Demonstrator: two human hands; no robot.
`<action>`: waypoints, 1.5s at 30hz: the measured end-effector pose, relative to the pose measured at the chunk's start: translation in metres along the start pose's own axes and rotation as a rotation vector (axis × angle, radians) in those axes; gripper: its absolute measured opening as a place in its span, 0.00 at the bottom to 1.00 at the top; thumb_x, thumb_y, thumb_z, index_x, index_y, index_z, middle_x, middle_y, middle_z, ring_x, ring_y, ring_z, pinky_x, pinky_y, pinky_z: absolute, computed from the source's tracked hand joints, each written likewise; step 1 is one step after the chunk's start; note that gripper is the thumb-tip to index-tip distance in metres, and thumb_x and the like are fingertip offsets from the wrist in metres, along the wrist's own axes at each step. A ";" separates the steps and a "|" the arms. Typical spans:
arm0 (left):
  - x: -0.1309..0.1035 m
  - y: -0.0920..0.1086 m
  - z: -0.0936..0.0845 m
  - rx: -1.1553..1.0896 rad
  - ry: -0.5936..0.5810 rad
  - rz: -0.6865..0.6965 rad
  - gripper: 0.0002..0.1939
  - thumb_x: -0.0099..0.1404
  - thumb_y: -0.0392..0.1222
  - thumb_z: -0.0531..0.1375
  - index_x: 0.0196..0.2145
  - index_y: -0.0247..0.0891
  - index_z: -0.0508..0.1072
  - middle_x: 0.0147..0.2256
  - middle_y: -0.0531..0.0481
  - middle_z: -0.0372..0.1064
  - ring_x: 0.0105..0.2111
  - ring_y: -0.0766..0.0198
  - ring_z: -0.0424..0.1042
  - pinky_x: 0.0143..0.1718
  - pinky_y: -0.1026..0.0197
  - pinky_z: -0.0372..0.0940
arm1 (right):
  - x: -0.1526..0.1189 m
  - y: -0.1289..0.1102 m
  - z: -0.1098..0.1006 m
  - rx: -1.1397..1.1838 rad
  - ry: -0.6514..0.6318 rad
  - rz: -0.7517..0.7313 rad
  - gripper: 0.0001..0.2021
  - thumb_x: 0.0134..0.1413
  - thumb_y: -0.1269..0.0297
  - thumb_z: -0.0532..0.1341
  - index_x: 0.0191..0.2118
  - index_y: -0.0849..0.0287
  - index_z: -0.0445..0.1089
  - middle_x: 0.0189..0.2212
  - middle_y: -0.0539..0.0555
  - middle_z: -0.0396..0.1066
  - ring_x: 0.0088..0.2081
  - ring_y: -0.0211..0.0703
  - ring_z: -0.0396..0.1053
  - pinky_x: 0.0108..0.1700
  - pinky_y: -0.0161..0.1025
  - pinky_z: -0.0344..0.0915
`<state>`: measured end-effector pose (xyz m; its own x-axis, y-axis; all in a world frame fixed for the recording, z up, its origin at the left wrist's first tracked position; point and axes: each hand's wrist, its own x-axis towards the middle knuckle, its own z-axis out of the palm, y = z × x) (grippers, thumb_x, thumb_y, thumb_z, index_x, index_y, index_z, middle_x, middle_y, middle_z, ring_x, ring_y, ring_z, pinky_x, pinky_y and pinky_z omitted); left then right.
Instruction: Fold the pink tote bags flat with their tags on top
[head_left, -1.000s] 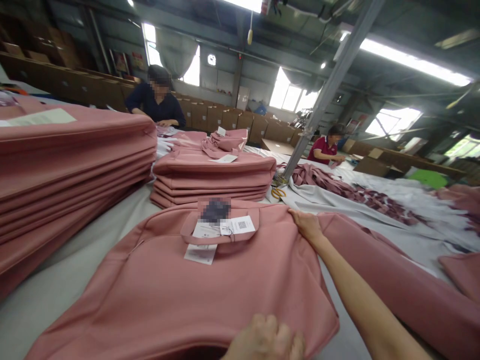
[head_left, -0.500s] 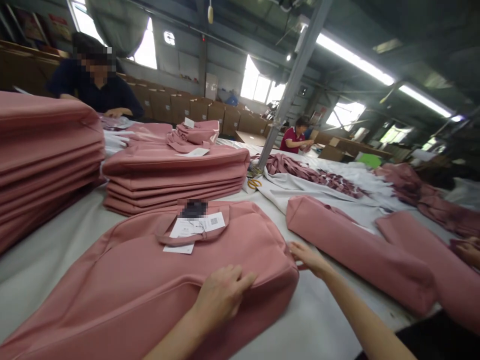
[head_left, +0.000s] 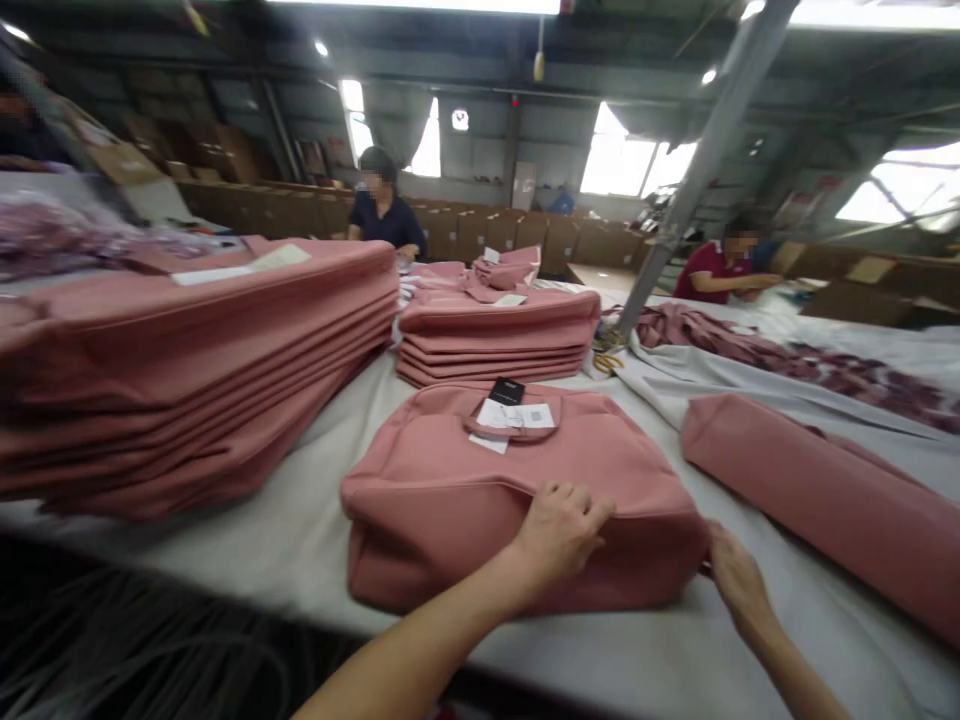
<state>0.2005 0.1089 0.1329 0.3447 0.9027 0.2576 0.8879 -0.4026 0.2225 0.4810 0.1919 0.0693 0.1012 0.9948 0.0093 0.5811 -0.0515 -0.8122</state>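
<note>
Left hand (head_left: 561,530) and right hand (head_left: 736,572) at one pink bag (head_left: 480,510)

The left hand lies over the bag's front upper edge, fingers bent; whether it pinches the material cannot be told. The right hand has its fingers against the bag's right end, where a grasp cannot be made out either. The bag lies on the pale table (head_left: 315,540), its front side towards the wearer. On its top, a handle (head_left: 536,434) carries a black tag (head_left: 507,391) and white tags (head_left: 534,414). Just behind stands a low stack of pink bags (head_left: 495,345); to the left, a taller stack (head_left: 247,350). Another bag (head_left: 817,490) lies to the right. Yellow-handled scissors (head_left: 608,362) rest near a grey post (head_left: 682,190). Farther back, a person in navy (head_left: 384,222) and a person in red (head_left: 712,270) work before cardboard boxes (head_left: 559,240).
</note>
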 end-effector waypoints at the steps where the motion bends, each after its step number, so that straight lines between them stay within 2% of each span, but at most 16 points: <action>1: -0.006 -0.005 -0.005 0.002 0.020 -0.018 0.23 0.62 0.51 0.62 0.53 0.45 0.62 0.43 0.49 0.67 0.43 0.56 0.65 0.47 0.51 0.59 | -0.001 0.000 -0.006 0.036 0.031 -0.007 0.36 0.51 0.33 0.44 0.45 0.60 0.69 0.27 0.58 0.71 0.28 0.53 0.71 0.30 0.49 0.70; 3: -0.025 -0.020 -0.019 0.011 0.090 -0.097 0.34 0.58 0.55 0.65 0.57 0.47 0.59 0.50 0.45 0.65 0.51 0.51 0.62 0.54 0.42 0.54 | -0.004 -0.005 -0.019 -0.012 0.102 -0.125 0.33 0.52 0.35 0.48 0.52 0.55 0.66 0.35 0.61 0.72 0.32 0.56 0.72 0.33 0.52 0.70; 5: -0.055 -0.040 -0.035 0.040 0.175 -0.239 0.39 0.55 0.56 0.66 0.60 0.48 0.56 0.58 0.41 0.58 0.58 0.44 0.55 0.57 0.35 0.49 | -0.008 -0.018 -0.030 -0.156 0.172 -0.383 0.29 0.51 0.36 0.53 0.53 0.47 0.65 0.43 0.63 0.71 0.37 0.60 0.71 0.32 0.54 0.67; 9: -0.144 -0.089 -0.051 0.097 0.396 -0.583 0.47 0.55 0.55 0.67 0.65 0.45 0.48 0.63 0.36 0.50 0.62 0.41 0.50 0.60 0.36 0.48 | -0.015 -0.059 -0.033 -0.329 0.123 -0.947 0.28 0.53 0.39 0.56 0.58 0.43 0.61 0.49 0.60 0.68 0.47 0.61 0.68 0.45 0.56 0.65; 12: -0.207 -0.112 -0.032 -0.055 0.569 -0.892 0.50 0.55 0.58 0.65 0.66 0.41 0.44 0.62 0.35 0.51 0.61 0.42 0.52 0.59 0.40 0.53 | -0.018 -0.092 -0.008 -0.384 -0.006 -1.164 0.30 0.56 0.42 0.57 0.61 0.48 0.58 0.51 0.59 0.67 0.50 0.59 0.67 0.54 0.55 0.62; 15: -0.241 -0.111 0.006 -0.347 0.559 -1.130 0.56 0.54 0.58 0.65 0.67 0.38 0.36 0.62 0.30 0.48 0.61 0.40 0.53 0.57 0.39 0.57 | -0.033 -0.134 0.036 -0.425 -0.169 -1.269 0.30 0.58 0.49 0.59 0.62 0.54 0.56 0.54 0.62 0.64 0.54 0.57 0.64 0.54 0.53 0.63; 18: -0.242 -0.106 0.037 -0.475 0.560 -1.136 0.60 0.50 0.54 0.67 0.67 0.37 0.33 0.65 0.31 0.41 0.65 0.42 0.46 0.61 0.41 0.52 | -0.065 -0.186 0.093 -0.422 -0.383 -1.307 0.35 0.54 0.55 0.63 0.65 0.58 0.51 0.59 0.65 0.59 0.58 0.59 0.59 0.57 0.54 0.60; 22: -0.229 -0.116 0.043 -0.530 0.605 -1.072 0.62 0.44 0.48 0.70 0.66 0.39 0.37 0.64 0.35 0.48 0.64 0.44 0.49 0.63 0.43 0.49 | -0.106 -0.243 0.170 -0.490 -0.573 -1.311 0.47 0.43 0.55 0.71 0.65 0.63 0.49 0.62 0.70 0.53 0.62 0.62 0.52 0.60 0.57 0.53; 25: -0.227 -0.126 0.036 -0.564 0.599 -1.034 0.62 0.41 0.44 0.71 0.66 0.38 0.38 0.61 0.35 0.53 0.62 0.46 0.55 0.62 0.46 0.53 | -0.118 -0.258 0.211 -0.586 -0.649 -1.196 0.52 0.37 0.52 0.73 0.65 0.65 0.49 0.58 0.69 0.60 0.57 0.63 0.60 0.56 0.54 0.58; 27: -0.229 -0.128 0.032 -0.556 0.581 -1.030 0.60 0.41 0.41 0.70 0.65 0.36 0.40 0.60 0.34 0.54 0.61 0.48 0.56 0.61 0.49 0.55 | -0.119 -0.257 0.226 -0.622 -0.660 -1.131 0.43 0.38 0.53 0.72 0.60 0.63 0.58 0.49 0.64 0.70 0.49 0.59 0.68 0.47 0.47 0.63; 30: -0.233 -0.127 0.030 -0.530 0.536 -1.043 0.46 0.44 0.41 0.69 0.59 0.37 0.54 0.55 0.39 0.63 0.56 0.49 0.63 0.55 0.51 0.61 | -0.116 -0.249 0.232 -0.636 -0.611 -1.118 0.15 0.48 0.58 0.67 0.41 0.57 0.70 0.36 0.57 0.75 0.38 0.52 0.72 0.36 0.39 0.60; 32: -0.235 -0.126 0.029 -0.530 0.527 -1.048 0.32 0.49 0.44 0.67 0.50 0.38 0.61 0.48 0.44 0.69 0.47 0.51 0.70 0.46 0.53 0.65 | -0.113 -0.246 0.230 -0.635 -0.570 -1.128 0.06 0.53 0.60 0.64 0.33 0.56 0.70 0.32 0.54 0.75 0.35 0.49 0.72 0.33 0.37 0.56; 35: -0.231 -0.130 0.022 -0.531 0.546 -1.004 0.15 0.57 0.48 0.61 0.38 0.40 0.63 0.34 0.51 0.71 0.33 0.57 0.72 0.34 0.58 0.64 | -0.106 -0.251 0.224 -0.627 -0.517 -1.148 0.09 0.58 0.57 0.60 0.30 0.56 0.69 0.30 0.53 0.74 0.34 0.47 0.71 0.31 0.37 0.53; 37: -0.225 -0.136 0.013 -0.516 0.576 -0.939 0.11 0.62 0.50 0.57 0.33 0.41 0.62 0.28 0.54 0.67 0.29 0.61 0.69 0.32 0.60 0.62 | -0.099 -0.262 0.215 -0.620 -0.472 -1.163 0.11 0.60 0.57 0.59 0.29 0.56 0.68 0.30 0.53 0.74 0.34 0.46 0.71 0.31 0.38 0.51; 41: -0.216 -0.152 -0.005 -0.462 0.635 -0.836 0.10 0.62 0.51 0.56 0.31 0.42 0.65 0.30 0.53 0.66 0.34 0.60 0.67 0.39 0.60 0.62 | -0.091 -0.282 0.187 -0.583 -0.384 -1.203 0.12 0.60 0.55 0.60 0.29 0.57 0.68 0.28 0.52 0.71 0.32 0.43 0.68 0.32 0.37 0.51; 45: -0.233 -0.174 0.005 -0.457 0.626 -0.834 0.12 0.61 0.51 0.54 0.29 0.40 0.67 0.31 0.50 0.69 0.36 0.58 0.68 0.40 0.58 0.65 | -0.092 -0.253 0.171 -0.746 -0.582 -1.172 0.08 0.52 0.61 0.67 0.33 0.58 0.69 0.32 0.53 0.72 0.34 0.45 0.69 0.32 0.37 0.52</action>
<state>-0.0329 -0.0306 0.0294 -0.6280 0.7320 0.2640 0.5305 0.1545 0.8335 0.1863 0.1280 0.1745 -0.9200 0.3884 0.0529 0.3872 0.9214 -0.0329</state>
